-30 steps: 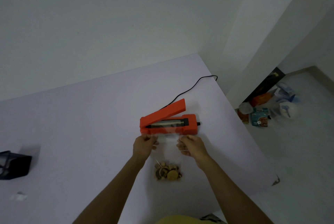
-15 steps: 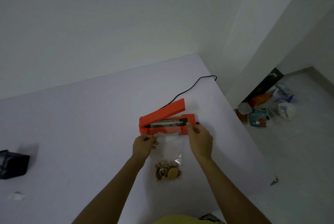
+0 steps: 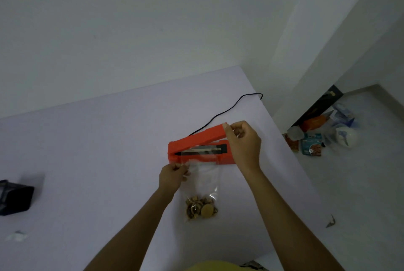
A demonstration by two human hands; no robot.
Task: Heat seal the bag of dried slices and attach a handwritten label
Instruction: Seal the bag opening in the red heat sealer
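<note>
An orange heat sealer (image 3: 197,142) lies on the pale table (image 3: 98,161) with its lever arm raised at the right end. A clear plastic bag (image 3: 204,181) lies in front of it, dried slices (image 3: 201,208) bunched at its near end, its open top edge laid on the sealer's front. My left hand (image 3: 173,175) pinches the bag's top left corner. My right hand (image 3: 242,145) holds the free end of the raised lever arm between thumb and fingers.
The sealer's black cord (image 3: 229,110) runs back to the table's far right corner. A black box (image 3: 15,197) stands at the left edge, a small white scrap (image 3: 16,236) in front of it. Packets and bags (image 3: 321,135) lie on the floor to the right.
My right hand let go of the bag's top right corner and rose to the end of the sealer's lever arm. My left hand kept its hold on the bag.
</note>
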